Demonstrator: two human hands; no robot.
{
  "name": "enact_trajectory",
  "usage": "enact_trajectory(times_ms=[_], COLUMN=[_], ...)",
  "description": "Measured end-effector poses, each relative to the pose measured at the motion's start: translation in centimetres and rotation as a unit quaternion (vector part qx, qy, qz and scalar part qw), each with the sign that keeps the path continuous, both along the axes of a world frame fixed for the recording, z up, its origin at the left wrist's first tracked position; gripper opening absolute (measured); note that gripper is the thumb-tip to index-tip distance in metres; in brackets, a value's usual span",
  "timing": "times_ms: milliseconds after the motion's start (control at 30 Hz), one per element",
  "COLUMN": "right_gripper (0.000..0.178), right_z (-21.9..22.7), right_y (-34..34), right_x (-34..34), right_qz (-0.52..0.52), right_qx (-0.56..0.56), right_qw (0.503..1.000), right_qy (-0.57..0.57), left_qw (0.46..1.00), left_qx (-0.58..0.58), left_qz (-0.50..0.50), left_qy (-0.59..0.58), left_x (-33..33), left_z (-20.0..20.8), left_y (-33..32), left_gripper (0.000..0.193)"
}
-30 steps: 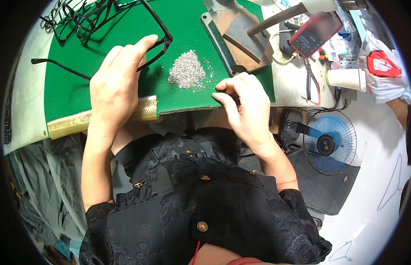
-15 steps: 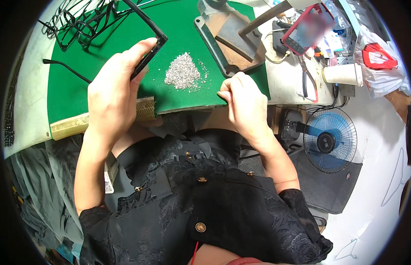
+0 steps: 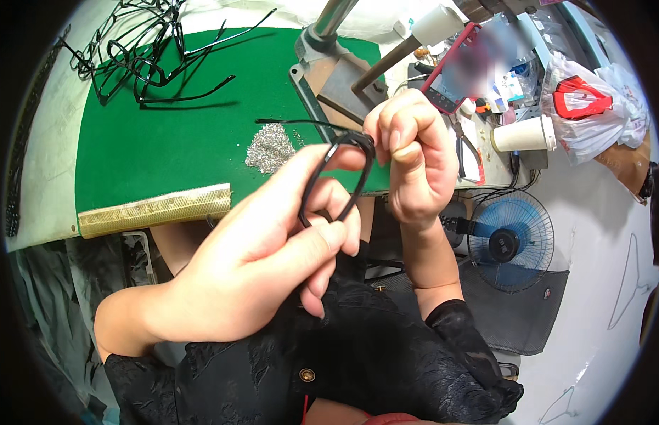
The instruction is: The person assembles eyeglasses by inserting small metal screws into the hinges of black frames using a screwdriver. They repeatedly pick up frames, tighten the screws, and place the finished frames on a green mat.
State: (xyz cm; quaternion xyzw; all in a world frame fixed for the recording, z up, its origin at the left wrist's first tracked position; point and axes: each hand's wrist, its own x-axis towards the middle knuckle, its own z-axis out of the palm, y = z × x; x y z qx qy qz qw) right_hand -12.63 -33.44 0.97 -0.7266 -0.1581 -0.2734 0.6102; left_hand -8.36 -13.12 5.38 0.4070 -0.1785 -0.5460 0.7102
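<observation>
The black spectacle frame (image 3: 334,180) was held up above the green mat (image 3: 152,149), near the pile of small silver parts (image 3: 271,146). The left hand (image 3: 266,262) was closed round its rim; the right hand (image 3: 407,152) pinched the upper corner at the hinge. The frame looked light, thin and easily bent, best gripped at the rim rather than the slender temple arm.

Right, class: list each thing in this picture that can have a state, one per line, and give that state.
Glasses frame: lifted off the mat, held in both hands, one arm folded out.
Left hand: gripping the frame's rim.
Right hand: pinching the frame's top corner.
Pile of small metal parts: loose on the green mat.
Spare frames: heaped, arms open.
Fan: cannot tell if running.
Paper cup: on its side.
</observation>
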Motion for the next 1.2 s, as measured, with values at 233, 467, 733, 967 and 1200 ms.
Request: enact_trajectory(times_ms=[233, 467, 733, 967, 1200], right_gripper=[0.028, 0.019, 0.017, 0.016, 0.013], right_z=[0.0, 0.5, 0.9, 0.5, 0.5], right_y=[0.0, -0.2, -0.5, -0.2, -0.2], right_x=[-0.2, -0.9, -0.8, -0.8, -1.0], right_qz=[-0.016, -0.035, -0.035, -0.046, -0.036], right_qx=[-0.03, -0.071, -0.101, -0.088, -0.078], right_qw=[0.999, 0.997, 0.994, 0.994, 0.996], right_qy=[-0.023, -0.006, -0.007, -0.038, -0.028], left_qw=[0.999, 0.997, 0.996, 0.998, 0.998], left_qx=[-0.006, 0.002, 0.0, -0.015, -0.013], left_qz=[-0.042, -0.064, -0.081, -0.057, -0.061], left_qy=[-0.004, -0.048, -0.021, 0.029, 0.012], left_x=[-0.5, -0.3, 0.0, 0.0, -0.1], left_z=[-0.2, -0.6, -0.9, -0.8, -0.8], left_y=[-0.1, 0.0, 0.0, 0.0, 0.1], left_gripper=[0.05, 0.05, 0.049, 0.049, 0.049])
